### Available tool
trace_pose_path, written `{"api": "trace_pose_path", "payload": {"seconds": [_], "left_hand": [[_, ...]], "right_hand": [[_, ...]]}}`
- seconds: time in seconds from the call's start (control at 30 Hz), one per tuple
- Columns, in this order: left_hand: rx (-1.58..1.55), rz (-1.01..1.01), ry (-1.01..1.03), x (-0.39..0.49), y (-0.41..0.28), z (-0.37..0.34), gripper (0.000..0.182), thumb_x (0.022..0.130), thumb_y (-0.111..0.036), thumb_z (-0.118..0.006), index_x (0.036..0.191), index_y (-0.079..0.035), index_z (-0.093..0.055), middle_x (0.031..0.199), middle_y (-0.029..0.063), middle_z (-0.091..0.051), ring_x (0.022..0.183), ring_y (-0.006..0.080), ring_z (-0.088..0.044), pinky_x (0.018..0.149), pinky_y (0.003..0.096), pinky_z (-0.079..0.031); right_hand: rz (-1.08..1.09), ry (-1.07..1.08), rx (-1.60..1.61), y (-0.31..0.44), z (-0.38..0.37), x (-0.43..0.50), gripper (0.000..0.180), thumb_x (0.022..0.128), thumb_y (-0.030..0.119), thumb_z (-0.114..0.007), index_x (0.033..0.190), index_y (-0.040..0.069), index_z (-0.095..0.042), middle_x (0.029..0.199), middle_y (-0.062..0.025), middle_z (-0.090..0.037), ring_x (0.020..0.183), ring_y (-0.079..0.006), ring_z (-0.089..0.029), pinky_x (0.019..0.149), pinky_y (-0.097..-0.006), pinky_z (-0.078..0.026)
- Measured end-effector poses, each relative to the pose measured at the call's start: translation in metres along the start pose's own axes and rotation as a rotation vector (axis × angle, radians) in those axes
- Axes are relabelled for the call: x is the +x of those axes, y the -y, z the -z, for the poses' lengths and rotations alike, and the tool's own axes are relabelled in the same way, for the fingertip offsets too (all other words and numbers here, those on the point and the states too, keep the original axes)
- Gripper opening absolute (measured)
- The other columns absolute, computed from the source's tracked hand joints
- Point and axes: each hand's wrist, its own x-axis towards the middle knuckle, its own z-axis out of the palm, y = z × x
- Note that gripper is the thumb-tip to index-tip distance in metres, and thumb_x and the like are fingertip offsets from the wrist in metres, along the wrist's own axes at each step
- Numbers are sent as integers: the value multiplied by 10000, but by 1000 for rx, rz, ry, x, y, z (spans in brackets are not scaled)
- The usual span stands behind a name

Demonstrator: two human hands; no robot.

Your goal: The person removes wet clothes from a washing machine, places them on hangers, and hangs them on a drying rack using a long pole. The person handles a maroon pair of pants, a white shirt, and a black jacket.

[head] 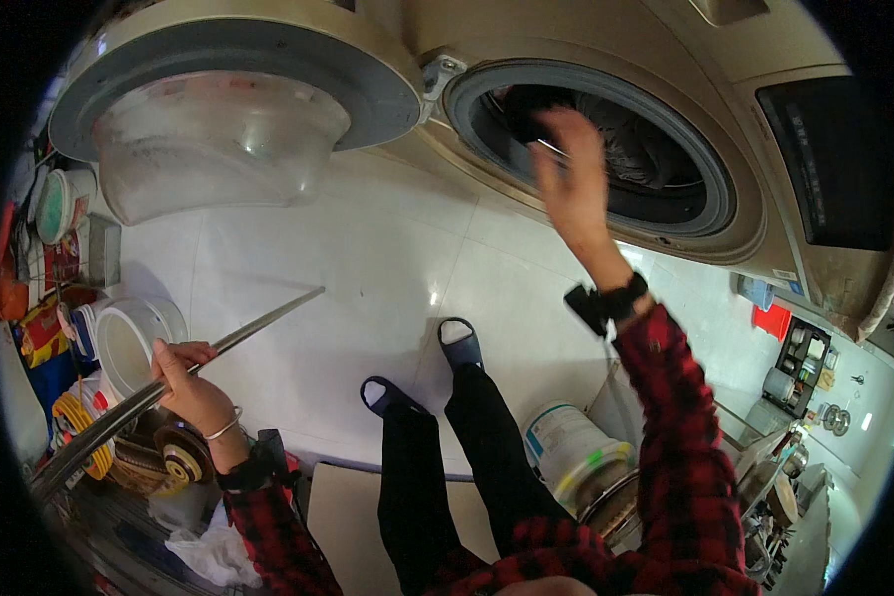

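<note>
My left hand (194,387) is wrapped around a long metal pole (268,322), which slants from the lower left edge up over the floor. My right hand (577,175), blurred, is over the round opening of a front-loading washing machine (760,223). A thin shiny line shows by its fingers; whether they hold something is unclear. Behind the hand, dark clothes (626,141) lie in the drum, inside a grey rubber door seal (719,197). The washer door (372,97) stands swung out to the left, with its clear glass bowl (216,149) facing down.
White tiles (305,246) cover the floor around my slippers (458,346). Buckets (130,343), bags and a coiled yellow hose (82,432) crowd the left side. A white tub (574,447) stands right of my legs. Farther right are kitchen shelves (797,365) and pans.
</note>
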Motion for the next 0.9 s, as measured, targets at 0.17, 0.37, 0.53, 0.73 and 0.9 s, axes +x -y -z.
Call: {"api": "trace_pose_path", "payload": {"seconds": [0.17, 0.37, 0.53, 0.73, 0.9], "left_hand": [[-45, -3, 1, 5, 3, 9, 412, 1031, -228, -487, 668, -47, -416, 549, 82, -472, 531, 200, -525, 604, 327, -470], [-37, -3, -8, -3, 1, 13, 424, 1034, -229, -480, 658, -44, -418, 555, 78, -472, 536, 201, -513, 606, 344, -471], [-11, 5, 2, -6, 2, 15, 434, 1040, -249, -466, 658, -46, -426, 567, 81, -482, 549, 199, -525, 624, 346, -470], [23, 17, 32, -14, 4, 25, 448, 1041, -287, -459, 668, -38, -459, 578, 80, -507, 586, 204, -561, 666, 336, -483], [24, 70, 47, -27, 4, 47, 412, 1037, -301, -465, 741, -18, -501, 642, 94, -576, 665, 215, -595, 756, 372, -494]], "right_hand": [[-704, 363, -70, -140, 10, -3, 391, 987, 243, -525, 1318, 36, -527, 1308, -165, -539, 1176, -279, -538, 1031, -377, -414], [-428, 423, -833, -166, -3, -40, 549, 988, 349, -525, 1411, 6, -449, 1429, -225, -467, 1282, -355, -474, 1086, -416, -362], [-415, 59, -167, -103, -66, -8, 518, 963, 351, -571, 1323, -18, -517, 1377, -229, -512, 1256, -410, -472, 1071, -457, -361], [-10, 296, -758, -163, -95, 16, 454, 963, 365, -558, 1195, -20, -625, 1123, -244, -648, 1023, -421, -617, 864, -443, -497], [-894, -182, 415, -81, -20, -76, 369, 957, 236, -588, 1174, -61, -605, 985, -160, -685, 800, -230, -603, 736, -328, -484]]}}
